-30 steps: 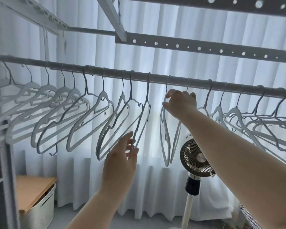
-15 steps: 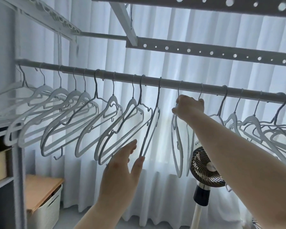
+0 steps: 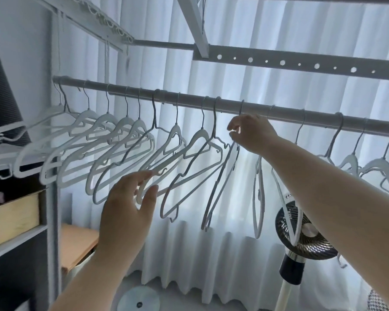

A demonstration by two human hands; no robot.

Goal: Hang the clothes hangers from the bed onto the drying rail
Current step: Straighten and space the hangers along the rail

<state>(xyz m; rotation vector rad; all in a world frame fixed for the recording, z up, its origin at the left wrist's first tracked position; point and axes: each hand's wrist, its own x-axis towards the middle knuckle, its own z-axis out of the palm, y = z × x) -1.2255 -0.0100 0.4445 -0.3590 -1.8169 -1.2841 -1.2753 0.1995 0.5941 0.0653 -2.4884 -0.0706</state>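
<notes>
A white pleated curtain (image 3: pixel 234 248) covers the far wall. In front of it, at right, stands a dark-grilled round fan (image 3: pixel 308 231) on a white pole (image 3: pixel 283 297). At left, a white shelving frame (image 3: pixel 52 221) holds a light wooden box (image 3: pixel 14 218). Beside the frame lies an orange-tan flat lid (image 3: pixel 76 245). A pale round disc (image 3: pixel 138 299) rests on the floor.

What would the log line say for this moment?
left hand: open, touching hung hangers | right hand: pinches grey hanger neck under rail | stage: hanging

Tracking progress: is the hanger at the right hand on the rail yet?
On: the hanger loops its hook over the drying rail just above the right hand.
</notes>
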